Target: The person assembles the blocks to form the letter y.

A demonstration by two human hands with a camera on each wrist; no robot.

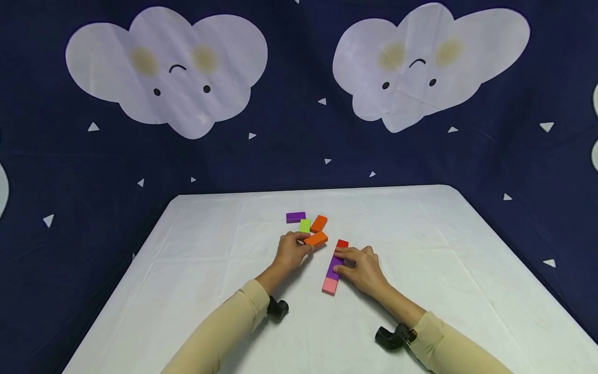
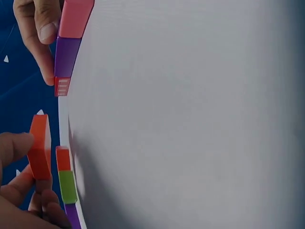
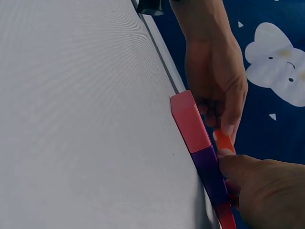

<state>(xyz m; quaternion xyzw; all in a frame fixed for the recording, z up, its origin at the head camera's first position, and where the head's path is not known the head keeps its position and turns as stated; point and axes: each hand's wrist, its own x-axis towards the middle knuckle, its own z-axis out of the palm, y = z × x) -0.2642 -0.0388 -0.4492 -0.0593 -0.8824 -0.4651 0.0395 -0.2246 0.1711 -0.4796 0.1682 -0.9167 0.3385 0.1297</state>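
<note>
My left hand (image 1: 290,253) pinches an orange block (image 1: 316,239) between thumb and fingers, raised above the tabletop in the left wrist view. A row of blocks lies lengthwise to its right: a pink block (image 1: 329,286) at the near end, a purple block (image 1: 334,266) in the middle and a red block (image 1: 342,243) at the far end. At the middle of this row, my right hand (image 1: 364,267) grips the purple block, its thumb and index finger spread along it. The lower face of the held orange block is hidden in the head view.
Beyond the left hand lie a lime green block (image 1: 304,225), a second orange block (image 1: 319,224) and another purple block (image 1: 296,217), close together. A white cloth covers the table (image 1: 187,291). Behind it hangs a dark blue curtain (image 1: 299,156) with clouds.
</note>
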